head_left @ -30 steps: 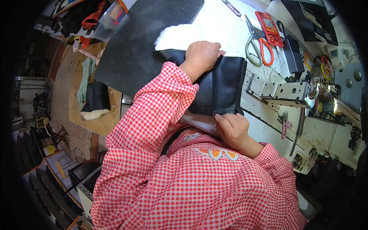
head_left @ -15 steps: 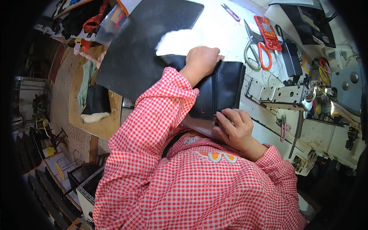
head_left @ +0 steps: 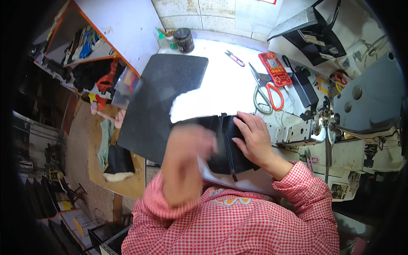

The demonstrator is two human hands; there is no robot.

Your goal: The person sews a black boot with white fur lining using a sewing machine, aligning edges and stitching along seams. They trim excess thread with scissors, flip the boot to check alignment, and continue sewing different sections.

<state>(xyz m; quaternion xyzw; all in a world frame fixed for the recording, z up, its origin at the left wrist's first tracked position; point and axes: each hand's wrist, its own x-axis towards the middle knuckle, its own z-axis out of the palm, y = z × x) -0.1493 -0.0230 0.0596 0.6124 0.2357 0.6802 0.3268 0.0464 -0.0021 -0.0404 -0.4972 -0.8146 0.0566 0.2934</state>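
A black leather piece (head_left: 240, 159) with a zipper (head_left: 228, 146) lies on the white table, close to my body. White fleece (head_left: 187, 105) spreads out from its far edge, toward the left. My right hand (head_left: 256, 139) rests flat on the leather just right of the zipper, fingers stretched out and a little apart. Over the left part of the piece is my left hand (head_left: 192, 140), smeared by motion; its fingers cannot be made out, nor whether it touches the leather. The zipper's lower end and a small dark tab show at the near edge.
A black mat (head_left: 155, 97) lies at left. Scissors (head_left: 264, 91), thread snips (head_left: 235, 58) and a red phone-shaped device (head_left: 275, 69) lie at far right. A sewing machine (head_left: 367, 95) stands at right. A dark jar (head_left: 184, 40) stands by the wall. Another black fleece-lined piece (head_left: 120, 160) lies on a wooden board.
My left hand has moved from the leather's far edge toward me and left. My right hand has shifted from the zipper's near end onto the leather's right part. The view takes in more wall.
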